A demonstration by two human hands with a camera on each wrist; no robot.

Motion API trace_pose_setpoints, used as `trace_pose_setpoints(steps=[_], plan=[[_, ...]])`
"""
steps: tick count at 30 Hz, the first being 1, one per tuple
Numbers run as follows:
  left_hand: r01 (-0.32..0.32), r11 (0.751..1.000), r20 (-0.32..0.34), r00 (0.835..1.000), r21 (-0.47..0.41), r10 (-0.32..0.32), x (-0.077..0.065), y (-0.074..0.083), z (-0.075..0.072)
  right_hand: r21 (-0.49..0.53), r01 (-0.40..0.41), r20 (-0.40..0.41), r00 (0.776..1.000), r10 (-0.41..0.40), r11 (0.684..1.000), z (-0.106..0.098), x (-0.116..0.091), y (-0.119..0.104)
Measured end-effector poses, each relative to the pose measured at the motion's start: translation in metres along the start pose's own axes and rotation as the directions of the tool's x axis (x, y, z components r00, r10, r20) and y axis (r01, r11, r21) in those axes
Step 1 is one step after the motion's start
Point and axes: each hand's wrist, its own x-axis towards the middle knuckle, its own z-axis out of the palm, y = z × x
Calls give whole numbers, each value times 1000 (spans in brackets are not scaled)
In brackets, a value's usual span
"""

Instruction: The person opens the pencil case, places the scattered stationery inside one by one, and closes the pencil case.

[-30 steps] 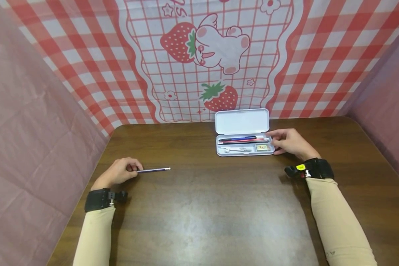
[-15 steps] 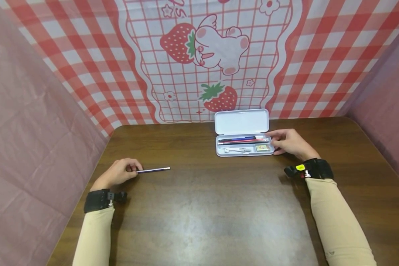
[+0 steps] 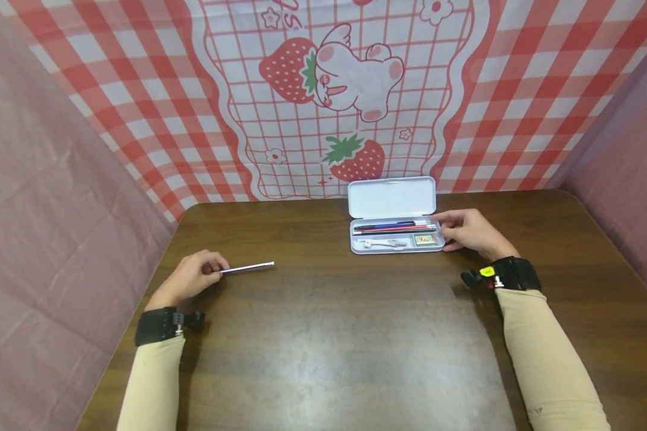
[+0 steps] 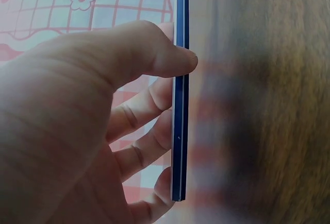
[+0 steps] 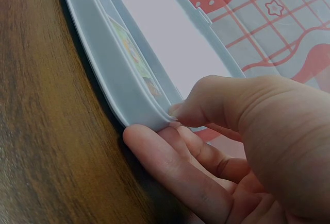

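My left hand (image 3: pixel 194 275) pinches a dark blue pencil (image 3: pixel 250 267) with pale stripes and a white tip. The left wrist view shows the thumb across the pencil (image 4: pixel 179 131) and the fingers behind it. My right hand (image 3: pixel 474 232) holds the right end of an open light pencil case (image 3: pixel 392 199), thumb on the rim and fingers at the outer wall (image 5: pixel 98 62). In its back compartment lie a blue-and-black pen (image 3: pixel 384 225) and a red pencil (image 3: pixel 396 228) beside other slim items. A pale compass (image 3: pixel 385 243) and a small eraser (image 3: pixel 425 239) lie in front.
The case stands at the back of the brown wooden table (image 3: pixel 313 341), its raised lid by the red-and-white checked cloth (image 3: pixel 156 78). Pink cloth (image 3: pixel 54 197) hangs at both sides. Each wrist wears a black camera band (image 3: pixel 517 273).
My left hand has risen slightly with the pencil, whose far end now tilts up more and points right. The right hand and the case have stayed in place.
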Motion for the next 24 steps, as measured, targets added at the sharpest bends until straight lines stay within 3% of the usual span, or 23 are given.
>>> trace_pose_setpoints(steps=[10, 24], plan=[[-19, 1000, 11, 1000, 9, 18, 3, -1, 5, 8, -3, 5, 1000, 2, 1000, -2, -2, -3], [-8, 1000, 20, 1000, 10, 7, 10, 7, 1, 22, 4, 7, 1000, -4, 1000, -1, -3, -2]])
